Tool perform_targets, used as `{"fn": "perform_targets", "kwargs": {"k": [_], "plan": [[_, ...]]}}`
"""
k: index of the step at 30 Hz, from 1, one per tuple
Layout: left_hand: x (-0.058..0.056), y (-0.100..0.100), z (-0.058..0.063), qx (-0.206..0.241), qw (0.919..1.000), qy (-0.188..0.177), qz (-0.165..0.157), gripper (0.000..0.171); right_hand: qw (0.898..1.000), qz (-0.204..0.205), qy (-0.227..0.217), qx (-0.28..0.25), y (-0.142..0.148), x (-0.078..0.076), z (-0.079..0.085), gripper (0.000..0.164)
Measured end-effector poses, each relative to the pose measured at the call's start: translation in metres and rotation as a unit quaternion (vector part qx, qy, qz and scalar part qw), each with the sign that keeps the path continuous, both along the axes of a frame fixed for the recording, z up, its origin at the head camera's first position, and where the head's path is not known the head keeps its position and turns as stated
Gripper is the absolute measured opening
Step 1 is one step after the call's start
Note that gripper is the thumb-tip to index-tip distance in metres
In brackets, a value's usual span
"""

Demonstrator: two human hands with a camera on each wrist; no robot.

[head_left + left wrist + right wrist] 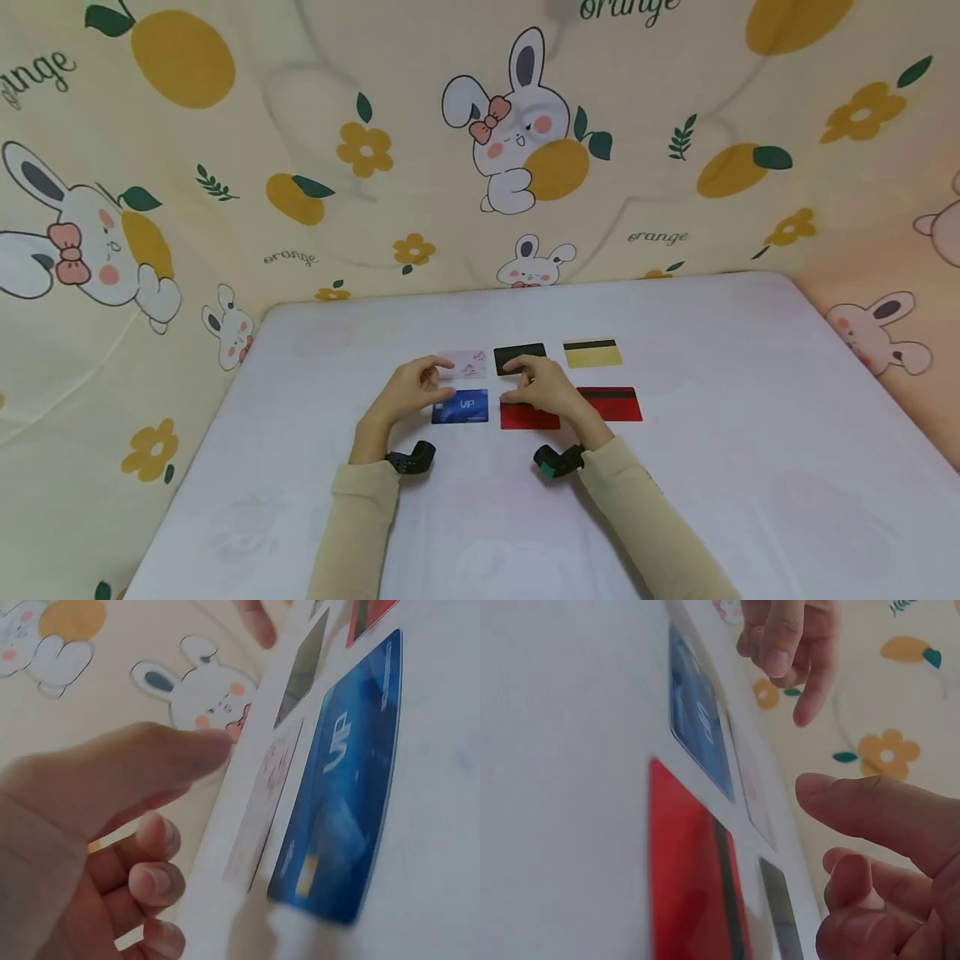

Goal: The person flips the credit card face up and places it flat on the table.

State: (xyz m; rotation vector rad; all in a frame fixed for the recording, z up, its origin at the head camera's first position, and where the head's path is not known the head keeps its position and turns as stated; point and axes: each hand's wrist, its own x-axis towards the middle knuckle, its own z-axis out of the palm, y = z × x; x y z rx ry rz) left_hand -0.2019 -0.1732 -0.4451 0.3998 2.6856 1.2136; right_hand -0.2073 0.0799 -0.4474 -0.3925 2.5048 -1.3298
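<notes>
Several plastic cards lie flat in two rows of three on the white tabletop. My left hand (408, 387) hovers at the left end, over the edges of a pale pink flowered card (471, 363) and a blue VIP card (467, 407). Its thumb and forefinger are apart, with nothing between them. Over the middle column is my right hand (551, 386), also holding nothing, its other fingers loosely bent. It partly covers a black card (519, 353) and a red card (530, 418). Both wrist views show gaps between the fingertips and the cards.
A gold card (594, 356) with a dark stripe lies back right, and a second red striped card (618, 406) lies in front of it. A cream cloth (420, 192) printed with rabbits and oranges hangs behind the white table (712, 467).
</notes>
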Motion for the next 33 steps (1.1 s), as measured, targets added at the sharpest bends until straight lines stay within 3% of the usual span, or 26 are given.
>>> {"fn": "perform_targets", "kwargs": {"k": [11,22,33], "plan": [[-0.022,0.027,-0.001,-0.039,0.9987,0.023,-0.025,0.043,1.0,-0.015,0.003,0.015,0.029,-0.017,0.002,0.051],[-0.041,0.043,-0.012,-0.067,0.996,0.042,-0.042,0.049,0.999,-0.03,-0.027,0.022,0.048,-0.03,0.0,0.054],[-0.053,0.058,-0.017,-0.143,0.9874,0.04,-0.053,0.057,0.997,-0.026,-0.067,0.032,0.058,-0.046,-0.008,0.059]]}}
